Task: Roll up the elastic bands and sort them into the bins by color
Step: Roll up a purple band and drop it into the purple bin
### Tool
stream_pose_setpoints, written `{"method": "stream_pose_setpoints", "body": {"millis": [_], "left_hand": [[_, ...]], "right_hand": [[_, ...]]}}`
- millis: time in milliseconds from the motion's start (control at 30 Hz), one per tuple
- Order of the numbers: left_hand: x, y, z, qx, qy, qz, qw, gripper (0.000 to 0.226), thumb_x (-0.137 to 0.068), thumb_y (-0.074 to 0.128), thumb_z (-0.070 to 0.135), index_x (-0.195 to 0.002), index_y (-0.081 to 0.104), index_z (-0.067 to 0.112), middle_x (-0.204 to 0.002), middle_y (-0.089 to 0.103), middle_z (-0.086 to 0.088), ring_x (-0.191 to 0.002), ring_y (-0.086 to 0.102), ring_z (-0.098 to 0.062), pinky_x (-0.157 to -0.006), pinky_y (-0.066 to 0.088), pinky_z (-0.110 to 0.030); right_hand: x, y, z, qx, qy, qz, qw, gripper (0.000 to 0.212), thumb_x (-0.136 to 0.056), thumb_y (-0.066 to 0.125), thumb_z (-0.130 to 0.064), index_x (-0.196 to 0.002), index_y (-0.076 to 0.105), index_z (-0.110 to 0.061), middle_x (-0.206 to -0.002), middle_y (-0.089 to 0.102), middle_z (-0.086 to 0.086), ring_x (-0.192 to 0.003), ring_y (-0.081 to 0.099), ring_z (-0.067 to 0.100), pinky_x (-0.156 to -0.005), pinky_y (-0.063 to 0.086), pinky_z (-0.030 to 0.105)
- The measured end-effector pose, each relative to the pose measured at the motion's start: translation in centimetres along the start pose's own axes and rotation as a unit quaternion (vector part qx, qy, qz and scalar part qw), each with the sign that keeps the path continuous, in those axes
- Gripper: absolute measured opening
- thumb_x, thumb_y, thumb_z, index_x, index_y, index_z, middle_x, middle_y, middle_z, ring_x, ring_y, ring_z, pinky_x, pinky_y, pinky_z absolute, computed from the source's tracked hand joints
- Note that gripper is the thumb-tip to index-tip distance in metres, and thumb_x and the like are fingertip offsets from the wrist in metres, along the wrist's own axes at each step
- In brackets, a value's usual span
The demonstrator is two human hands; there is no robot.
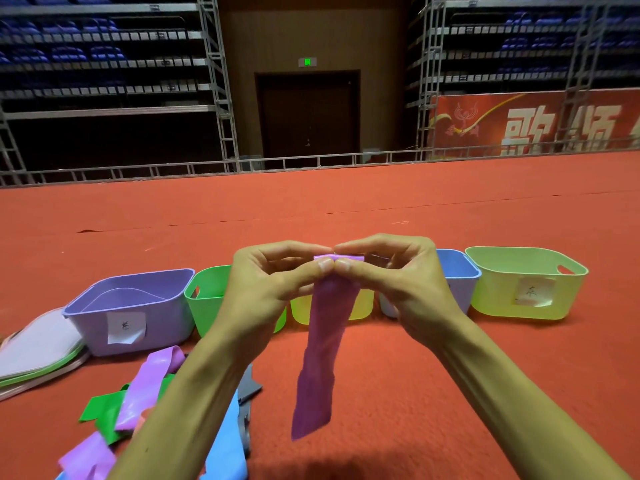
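Purple band [323, 344] up in the air, right in the middle, pinched at its top edge by both hands. The left hand [266, 282] and the right hand [401, 282] sit knuckle to knuckle, thumbs touching on the near face, forefingers curled over the far side. The top edge looks folded over into a first small turn. The rest of the strip hangs straight down, its lower end free above the red carpet [415, 393].

Behind the hands, a row of bins stands on the carpet. From the left: a lavender bin [166, 320] with a white paper label on its front, a green bin [207, 306] just beside it, then a yellow bin [363, 304] mostly hidden by the band and the hands. Next comes a blue-rimmed bin [457, 282], tucked behind the right hand, and a lime bin [502, 292] at the far right, also labelled. The writing on both labels is too small to read.

Down at the lower left lies a loose heap of more bands — a lilac band [152, 379] draped over a green band [104, 414]. A light blue band [225, 441] and a grey band [247, 382] are partly covered by the left forearm. Further left, beside the lavender bin, a stack of flat lids [38, 344] rests on the carpet.
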State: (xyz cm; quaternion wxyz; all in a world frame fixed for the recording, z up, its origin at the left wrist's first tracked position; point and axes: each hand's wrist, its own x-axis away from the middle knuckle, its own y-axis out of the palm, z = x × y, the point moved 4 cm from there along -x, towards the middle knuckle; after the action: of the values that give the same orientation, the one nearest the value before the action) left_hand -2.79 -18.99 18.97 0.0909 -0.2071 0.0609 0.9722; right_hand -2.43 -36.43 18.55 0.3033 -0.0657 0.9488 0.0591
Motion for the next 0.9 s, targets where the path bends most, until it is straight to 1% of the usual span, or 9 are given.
{"method": "stream_pose_setpoints", "body": {"millis": [67,133,267,367,467,533,667,800,900], "left_hand": [[0.07,-0.09,-0.18,-0.014,0.011,0.015,1.000,0.024,-0.072,0.083,0.011,-0.096,0.080,0.004,-0.096,0.078,-0.021,-0.095,0.075,-0.033,-0.082,0.058,-0.041],[0.13,-0.11,-0.29,-0.020,0.018,0.023,0.999,0.023,-0.072,0.082,0.013,-0.094,0.081,0.006,-0.095,0.078,-0.020,-0.098,0.074,-0.036,-0.087,0.057,-0.045],[0.24,0.13,-0.09,0.005,0.020,0.024,1.000,0.021,-0.067,0.084,0.011,-0.088,0.082,0.009,-0.092,0.078,-0.020,-0.089,0.075,-0.029,-0.082,0.061,-0.034],[0.22,0.23,-0.13,0.022,0.020,0.021,0.999,0.022,-0.065,0.087,0.006,-0.086,0.083,0.012,-0.092,0.078,-0.019,-0.087,0.074,-0.026,-0.080,0.060,-0.030],[0.25,0.35,-0.15,0.039,0.012,0.009,0.999,0.023,-0.066,0.086,0.002,-0.086,0.083,0.013,-0.093,0.078,-0.020,-0.087,0.074,-0.026,-0.080,0.060,-0.029],[0.29,0.46,-0.14,0.054,-0.001,0.003,0.999,0.023,-0.065,0.082,0.007,-0.087,0.081,0.011,-0.095,0.078,-0.020,-0.089,0.073,-0.026,-0.078,0.060,-0.028],[0.36,0.56,-0.17,0.050,-0.024,-0.030,0.998,0.034,-0.069,0.085,0.003,-0.101,0.077,0.005,-0.102,0.077,-0.018,-0.094,0.073,-0.022,-0.077,0.059,-0.029],[0.53,0.60,-0.43,0.040,-0.030,-0.021,0.999,0.036,-0.071,0.078,0.022,-0.099,0.077,0.000,-0.103,0.077,-0.021,-0.092,0.073,-0.022,-0.074,0.060,-0.028],[0.50,0.46,-0.35,0.026,-0.017,-0.010,0.999,0.035,-0.070,0.077,0.023,-0.097,0.078,0.001,-0.098,0.078,-0.019,-0.088,0.073,-0.021,-0.072,0.058,-0.026]], "right_hand": [[0.19,-0.15,-0.18,0.029,-0.012,0.012,0.999,0.025,-0.074,0.085,-0.011,-0.095,0.079,0.000,-0.089,0.079,0.018,-0.090,0.076,0.039,-0.077,0.061,0.049],[0.27,-0.29,-0.20,0.034,-0.004,0.021,0.999,0.028,-0.072,0.086,-0.016,-0.094,0.079,-0.001,-0.088,0.078,0.020,-0.088,0.075,0.043,-0.069,0.061,0.051],[0.21,-0.22,-0.06,0.040,0.022,0.011,0.999,0.021,-0.082,0.081,-0.018,-0.093,0.079,0.001,-0.086,0.079,0.017,-0.080,0.076,0.028,-0.059,0.059,0.032],[0.19,-0.21,0.13,0.037,0.020,0.009,0.999,0.019,-0.085,0.079,-0.014,-0.094,0.079,0.003,-0.088,0.079,0.019,-0.081,0.075,0.028,-0.065,0.059,0.039],[0.17,-0.21,0.29,0.007,0.005,0.016,1.000,0.023,-0.081,0.080,-0.010,-0.095,0.076,0.008,-0.092,0.077,0.025,-0.096,0.072,0.049,-0.081,0.058,0.059],[0.19,-0.21,0.32,-0.011,-0.001,0.016,1.000,0.025,-0.079,0.079,-0.009,-0.095,0.075,0.009,-0.093,0.076,0.028,-0.095,0.071,0.051,-0.083,0.058,0.056],[0.27,-0.11,0.28,-0.047,0.006,0.004,0.999,0.023,-0.076,0.079,-0.009,-0.094,0.075,0.005,-0.093,0.077,0.026,-0.084,0.073,0.029,-0.076,0.059,0.033],[0.27,0.02,0.54,-0.049,0.008,0.002,0.999,0.020,-0.074,0.082,-0.011,-0.092,0.078,-0.002,-0.092,0.076,0.027,-0.088,0.073,0.033,-0.083,0.058,0.039],[0.29,0.09,0.60,-0.046,0.012,0.000,0.999,0.018,-0.073,0.082,-0.011,-0.090,0.079,-0.006,-0.092,0.076,0.026,-0.088,0.073,0.034,-0.084,0.058,0.042]]}}
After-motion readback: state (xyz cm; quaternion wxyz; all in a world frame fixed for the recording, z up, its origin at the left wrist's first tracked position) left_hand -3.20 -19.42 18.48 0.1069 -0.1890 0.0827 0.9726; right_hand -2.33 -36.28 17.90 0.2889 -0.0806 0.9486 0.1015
